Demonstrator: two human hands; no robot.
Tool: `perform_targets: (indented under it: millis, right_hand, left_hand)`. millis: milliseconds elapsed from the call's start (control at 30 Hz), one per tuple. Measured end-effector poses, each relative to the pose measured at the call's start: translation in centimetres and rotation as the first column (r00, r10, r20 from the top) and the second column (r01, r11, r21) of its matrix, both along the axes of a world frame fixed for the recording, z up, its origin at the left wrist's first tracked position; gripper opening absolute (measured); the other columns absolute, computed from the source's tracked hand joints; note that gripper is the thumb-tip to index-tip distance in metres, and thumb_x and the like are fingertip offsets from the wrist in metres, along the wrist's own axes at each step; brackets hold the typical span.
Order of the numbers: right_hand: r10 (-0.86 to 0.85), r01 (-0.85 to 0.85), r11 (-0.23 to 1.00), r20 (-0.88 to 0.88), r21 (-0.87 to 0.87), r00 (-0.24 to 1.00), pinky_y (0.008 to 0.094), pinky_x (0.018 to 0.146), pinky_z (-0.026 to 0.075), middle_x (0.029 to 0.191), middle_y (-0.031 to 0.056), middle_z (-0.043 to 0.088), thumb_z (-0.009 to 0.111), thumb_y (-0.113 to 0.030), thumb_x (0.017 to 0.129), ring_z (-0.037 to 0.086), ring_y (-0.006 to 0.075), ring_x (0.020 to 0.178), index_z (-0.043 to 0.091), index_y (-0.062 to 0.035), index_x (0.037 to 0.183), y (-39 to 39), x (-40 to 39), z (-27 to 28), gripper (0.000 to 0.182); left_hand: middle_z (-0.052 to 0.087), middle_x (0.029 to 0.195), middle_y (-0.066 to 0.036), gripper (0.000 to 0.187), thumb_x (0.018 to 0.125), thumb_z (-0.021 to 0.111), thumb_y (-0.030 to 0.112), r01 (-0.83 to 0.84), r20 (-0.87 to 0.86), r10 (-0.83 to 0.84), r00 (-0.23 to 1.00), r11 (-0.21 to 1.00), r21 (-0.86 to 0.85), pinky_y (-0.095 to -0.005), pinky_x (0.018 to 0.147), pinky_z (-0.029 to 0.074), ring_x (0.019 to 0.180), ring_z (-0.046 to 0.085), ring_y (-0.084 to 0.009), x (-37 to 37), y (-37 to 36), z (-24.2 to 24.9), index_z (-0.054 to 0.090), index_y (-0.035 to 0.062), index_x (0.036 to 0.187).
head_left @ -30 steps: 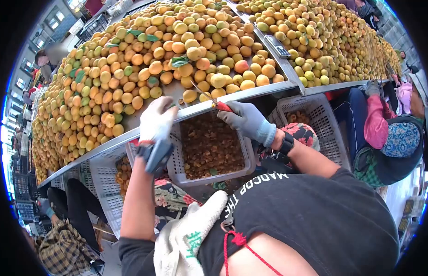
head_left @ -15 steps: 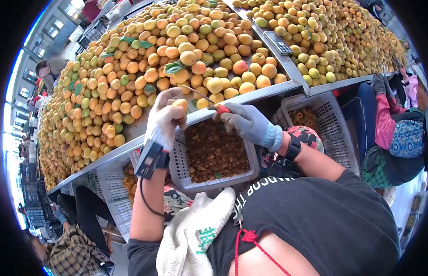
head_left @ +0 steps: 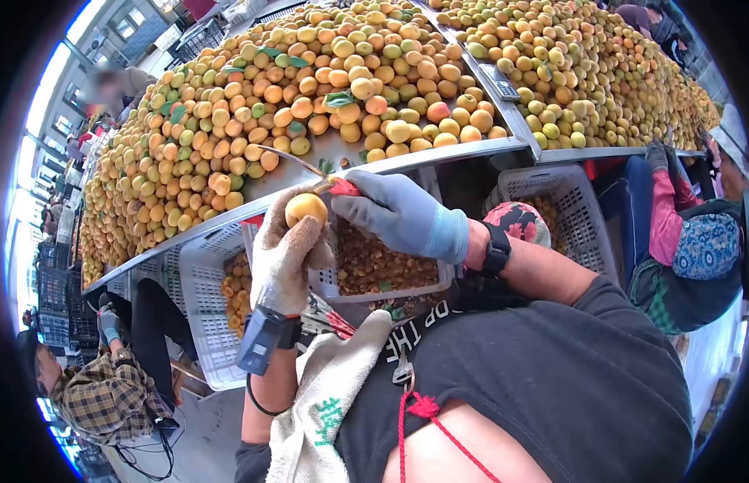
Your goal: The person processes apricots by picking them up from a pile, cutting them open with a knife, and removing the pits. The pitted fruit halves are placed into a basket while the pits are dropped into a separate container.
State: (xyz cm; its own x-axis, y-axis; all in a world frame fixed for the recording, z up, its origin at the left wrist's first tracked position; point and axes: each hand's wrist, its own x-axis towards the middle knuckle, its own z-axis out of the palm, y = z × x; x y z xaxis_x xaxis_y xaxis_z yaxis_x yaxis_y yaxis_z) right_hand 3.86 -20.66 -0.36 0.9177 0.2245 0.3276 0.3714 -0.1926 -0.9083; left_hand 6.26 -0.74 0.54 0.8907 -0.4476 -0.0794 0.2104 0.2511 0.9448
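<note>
Raised off the table edge since the earlier frames, the left hand (head_left: 287, 245) now holds one apricot (head_left: 306, 208) up in front of the chest, where a second ago it reached into the pile; the right hand (head_left: 394, 211) has drawn in with it, so the two hands now sit close together; the left hand, in a pale knit glove, is cupped round the lower half of the apricot, fingers closed on it; the right hand, in a grey glove, is clamped on the red handle of one knife (head_left: 326, 179), whose thin blade points up and left over the table rim, its handle just beside the apricot; whether the blade touches the fruit cannot be told; one dark band sits on each wrist; below the hands hang three white crates, the middle crate (head_left: 390, 278) holding brown pits, the left crate (head_left: 199, 282) holding apricots, the right crate (head_left: 563, 209) also showing some fruit; above, two metal table (head_left: 463, 150) sections carry heaped apricots, too many to count, with one calculator (head_left: 500, 80) on the divider between them; one white cloth (head_left: 326, 402) lies in the lap; two other people are plainly visible, one seated at right in pink sleeves, one at lower left in a checked shirt.
</note>
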Motion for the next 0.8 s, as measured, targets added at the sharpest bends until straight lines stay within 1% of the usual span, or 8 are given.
perform_targets:
  millis: [100, 167, 400, 500, 567, 600, 667, 800]
  right_hand:
    - [-0.019, 0.018, 1.0, 0.071, 0.009, 0.997, 0.036, 0.071, 0.048, 0.085, 0.0182, 0.062, 0.054, -0.028, 0.101, 0.06, 0.0287, 0.076, 0.058, -0.0013, 0.105, 0.1, -0.9, 0.1, 0.027]
    - [0.032, -0.032, 0.999, 0.015, -0.001, 0.999, 0.0301, 0.077, 0.047, 0.092, 0.0103, 0.064, 0.053, -0.028, 0.102, 0.055, 0.0131, 0.083, 0.059, -0.0004, 0.119, -0.1, -1.2, 0.3, 0.033]
    - [0.041, -0.041, 0.999, 0.04, -0.002, 0.998, 0.0332, 0.079, 0.049, 0.097, 0.0136, 0.067, 0.053, -0.031, 0.102, 0.056, 0.0141, 0.085, 0.059, -0.0006, 0.12, -0.1, -1.4, 0.4, 0.036]
    - [0.031, -0.029, 0.998, 0.018, -0.06, 0.999, 0.0345, 0.076, 0.048, 0.09, 0.0177, 0.065, 0.053, -0.032, 0.102, 0.057, 0.0175, 0.08, 0.059, -0.0006, 0.115, -0.3, -1.5, 0.6, 0.034]
    - [0.019, -0.005, 0.981, 0.073, -0.195, 0.997, 0.0431, 0.069, 0.048, 0.087, 0.0232, 0.063, 0.051, -0.032, 0.101, 0.063, 0.0416, 0.083, 0.058, -0.003, 0.106, -0.4, -1.8, 0.6, 0.031]
    - [0.023, -0.007, 0.981, 0.076, -0.195, 0.997, 0.0431, 0.069, 0.048, 0.087, 0.0232, 0.063, 0.051, -0.032, 0.101, 0.063, 0.0416, 0.083, 0.058, -0.003, 0.106, -0.5, -1.9, 0.7, 0.031]
    - [0.046, -0.049, 0.958, -0.017, -0.281, 0.999, 0.0392, 0.063, 0.044, 0.073, 0.0206, 0.055, 0.053, -0.035, 0.101, 0.053, 0.0356, 0.065, 0.053, -0.0022, 0.096, -0.7, -2.1, 1.0, 0.033]
    - [0.059, -0.052, 0.963, 0.019, -0.264, 0.998, 0.0416, 0.061, 0.044, 0.072, 0.0202, 0.056, 0.053, -0.035, 0.101, 0.059, 0.04, 0.07, 0.053, -0.003, 0.096, -0.6, -1.8, 0.3, 0.032]
  left_hand:
    - [0.062, 0.097, -0.009, 0.048, 0.089, 0.066, 0.019, -0.069, 0.067, 0.065, 0.996, 0.996, 0.055, -0.0275, 0.069, 0.053, 0.074, 0.064, -0.0152, -0.9, -0.2, 0.4, 0.051, -0.0005, 0.13]
    - [0.062, 0.098, -0.01, 0.051, 0.088, 0.067, 0.017, -0.066, 0.062, 0.064, 0.996, 0.997, 0.039, -0.0293, 0.071, 0.054, 0.076, 0.065, -0.0165, -1.1, -0.3, 0.7, 0.049, -0.0007, 0.132]
    - [0.064, 0.105, -0.014, 0.06, 0.085, 0.067, 0.006, 0.018, 0.011, -0.017, 1.0, 0.993, -0.12, -0.0327, 0.075, 0.058, 0.084, 0.068, -0.0219, -1.7, -0.6, 1.0, 0.041, -0.0014, 0.139]
    - [0.064, 0.107, -0.015, 0.055, 0.085, 0.068, 0.007, -0.034, 0.0, 0.034, 0.999, 0.99, -0.141, -0.0332, 0.078, 0.059, 0.088, 0.069, -0.0236, -1.0, 0.0, 0.5, 0.045, -0.0017, 0.134]
    - [0.066, 0.106, -0.01, 0.046, 0.084, 0.071, 0.012, -0.075, 0.037, 0.078, 0.996, 0.995, -0.073, -0.0312, 0.082, 0.057, 0.091, 0.067, -0.0194, -0.8, 0.3, 0.8, 0.054, -0.0007, 0.125]
    - [0.066, 0.106, -0.01, 0.046, 0.084, 0.071, 0.012, -0.078, 0.04, 0.081, 0.996, 0.994, -0.073, -0.0312, 0.082, 0.057, 0.091, 0.067, -0.0194, -0.5, 0.5, 0.6, 0.054, -0.0007, 0.125]
    - [0.067, 0.102, -0.013, 0.05, 0.088, 0.071, 0.022, -0.099, 0.206, 0.087, 0.975, 0.994, 0.045, -0.0357, 0.089, 0.053, 0.097, 0.066, -0.0214, 0.2, 0.9, -0.2, 0.052, -0.0034, 0.126]
    - [0.067, 0.102, -0.013, 0.043, 0.087, 0.071, 0.019, -0.118, 0.235, 0.103, 0.966, 0.992, 0.052, -0.0346, 0.093, 0.05, 0.095, 0.066, -0.0209, 0.3, 0.9, -0.4, 0.056, -0.0043, 0.12]
